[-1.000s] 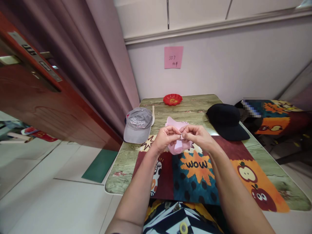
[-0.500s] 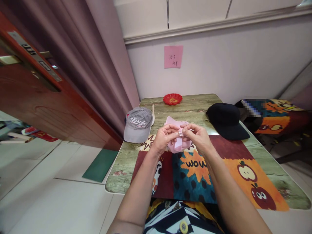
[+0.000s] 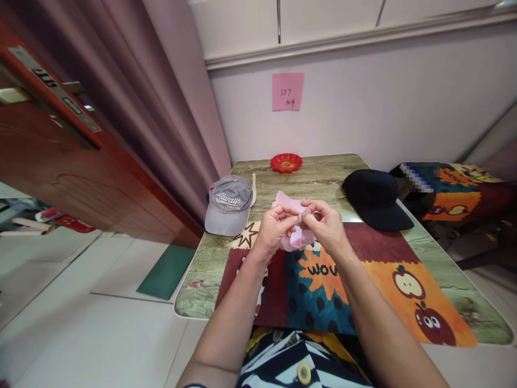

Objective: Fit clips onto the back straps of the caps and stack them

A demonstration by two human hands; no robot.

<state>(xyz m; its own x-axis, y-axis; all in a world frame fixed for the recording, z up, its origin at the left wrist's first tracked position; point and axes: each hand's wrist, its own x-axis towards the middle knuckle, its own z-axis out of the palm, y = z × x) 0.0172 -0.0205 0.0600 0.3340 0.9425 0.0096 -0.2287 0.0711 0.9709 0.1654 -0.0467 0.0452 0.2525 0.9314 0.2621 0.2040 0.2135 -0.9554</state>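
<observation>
My left hand (image 3: 276,227) and my right hand (image 3: 323,223) meet above the middle of the table, fingertips nearly touching. Both are closed in a pinch on something small and pale between them, too small to make out. Directly under and behind the fingers lies a soft pink item (image 3: 297,240), partly hidden by both hands; its kind is unclear. A colourful mat (image 3: 323,307) with a "wow" print and apple pictures spreads beneath my forearms.
A grey cap (image 3: 229,205) sits at the table's left, beside a pale curved item (image 3: 254,188). A black cap (image 3: 375,199) is at the right edge. Toward the wall stands a red scalloped dish (image 3: 286,163). A pink note (image 3: 287,91) hangs on the wall.
My right hand has shifted slightly left, so the fingertips of both hands are closer together. The small item between them is now more covered.
</observation>
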